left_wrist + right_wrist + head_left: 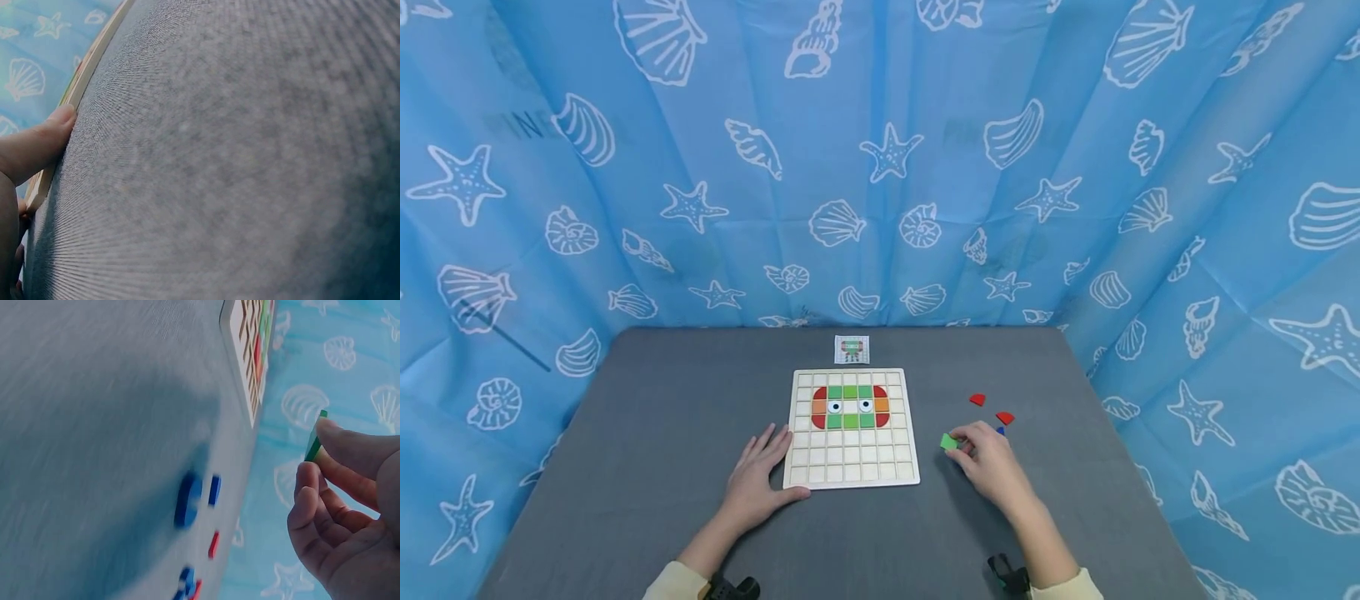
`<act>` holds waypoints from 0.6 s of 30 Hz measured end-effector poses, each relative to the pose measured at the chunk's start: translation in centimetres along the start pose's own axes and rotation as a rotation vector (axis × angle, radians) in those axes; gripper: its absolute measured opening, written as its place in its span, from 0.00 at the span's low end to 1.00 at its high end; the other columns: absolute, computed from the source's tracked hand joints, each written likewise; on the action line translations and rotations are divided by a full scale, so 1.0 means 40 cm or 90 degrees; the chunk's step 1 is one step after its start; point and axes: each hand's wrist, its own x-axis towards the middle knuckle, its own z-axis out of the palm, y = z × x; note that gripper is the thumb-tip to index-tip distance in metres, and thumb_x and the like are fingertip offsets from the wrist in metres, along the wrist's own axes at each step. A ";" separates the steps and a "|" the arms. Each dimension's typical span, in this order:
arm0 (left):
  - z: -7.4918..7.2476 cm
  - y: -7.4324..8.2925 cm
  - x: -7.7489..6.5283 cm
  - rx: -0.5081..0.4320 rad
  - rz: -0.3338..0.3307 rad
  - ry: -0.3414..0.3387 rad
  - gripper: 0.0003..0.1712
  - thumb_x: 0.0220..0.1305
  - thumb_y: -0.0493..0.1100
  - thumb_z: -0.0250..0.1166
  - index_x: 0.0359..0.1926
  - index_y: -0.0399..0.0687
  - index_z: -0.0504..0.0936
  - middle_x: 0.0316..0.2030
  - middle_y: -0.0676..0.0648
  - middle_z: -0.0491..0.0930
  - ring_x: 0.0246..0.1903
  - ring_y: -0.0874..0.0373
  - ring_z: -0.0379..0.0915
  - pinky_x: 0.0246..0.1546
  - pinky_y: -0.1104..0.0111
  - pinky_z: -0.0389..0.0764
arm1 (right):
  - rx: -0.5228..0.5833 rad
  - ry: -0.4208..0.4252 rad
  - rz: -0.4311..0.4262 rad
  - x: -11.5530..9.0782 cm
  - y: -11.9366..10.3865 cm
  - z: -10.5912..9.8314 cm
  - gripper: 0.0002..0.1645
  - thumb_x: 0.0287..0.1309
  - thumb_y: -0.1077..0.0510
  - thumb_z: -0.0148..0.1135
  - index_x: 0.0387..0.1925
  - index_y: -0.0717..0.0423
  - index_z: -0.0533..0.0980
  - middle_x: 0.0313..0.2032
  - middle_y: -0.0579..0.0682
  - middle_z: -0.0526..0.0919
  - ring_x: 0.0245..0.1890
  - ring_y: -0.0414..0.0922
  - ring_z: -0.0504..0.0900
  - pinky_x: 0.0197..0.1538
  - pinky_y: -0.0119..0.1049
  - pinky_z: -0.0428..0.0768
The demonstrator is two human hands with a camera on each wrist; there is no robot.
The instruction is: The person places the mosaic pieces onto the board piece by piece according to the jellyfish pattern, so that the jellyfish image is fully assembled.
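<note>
A wooden grid board point(850, 476) lies on the table, its middle cells filled with green, red and orange tiles and two eye tiles point(866, 406). My left hand point(756, 487) rests at the board's near-left corner, fingers spread along the left edge and thumb on the front edge; the left wrist view shows the thumb point(47, 140) against the rim. To the right of the board, my right hand point(988, 462) pinches a green square tile point(949, 442) between thumb and fingers. In the right wrist view this tile point(315, 439) is held up above the table.
Two red quarter-round pieces point(977, 399) and a blue piece point(1001, 431) lie beyond my right hand. The right wrist view shows several blue pieces point(187, 500) on the grey table point(700, 400). A small pattern card point(852, 357) lies behind the board, before a blue curtain point(880, 192).
</note>
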 end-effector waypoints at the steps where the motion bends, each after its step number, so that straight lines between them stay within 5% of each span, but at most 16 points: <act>1: 0.000 0.000 0.001 0.003 -0.001 -0.003 0.65 0.45 0.77 0.71 0.77 0.47 0.62 0.76 0.45 0.61 0.78 0.43 0.48 0.77 0.46 0.50 | 0.000 -0.001 -0.005 0.008 -0.007 0.009 0.13 0.53 0.61 0.76 0.42 0.56 0.85 0.39 0.49 0.82 0.31 0.36 0.77 0.33 0.32 0.79; 18: -0.003 0.003 0.002 0.018 -0.001 -0.016 0.65 0.45 0.79 0.69 0.76 0.47 0.62 0.76 0.45 0.62 0.78 0.43 0.48 0.77 0.46 0.49 | 0.014 -0.126 -0.131 0.113 -0.156 0.134 0.13 0.59 0.56 0.73 0.46 0.51 0.85 0.42 0.47 0.83 0.30 0.36 0.75 0.31 0.28 0.74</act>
